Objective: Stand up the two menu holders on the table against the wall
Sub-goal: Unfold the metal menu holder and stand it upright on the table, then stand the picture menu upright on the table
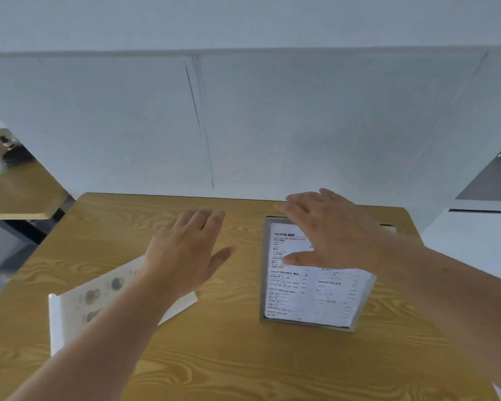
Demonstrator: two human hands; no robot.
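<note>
Two clear menu holders lie flat on the wooden table (229, 357). The drinks menu holder (307, 293) lies at the right, its top end near the wall (301, 125), printed side up. The picture menu holder (81, 308) lies at the left, turned at an angle and partly hidden under my left forearm. My right hand (324, 227) hovers over the top of the drinks menu holder with its fingers spread, holding nothing. My left hand (185, 253) is stretched out above the table's middle, fingers apart and empty.
The pale wall runs along the table's far edge, with a dark crack line down it. Another wooden table (18, 195) stands at the left beyond a gap. A white and grey counter (480, 224) sits at the right.
</note>
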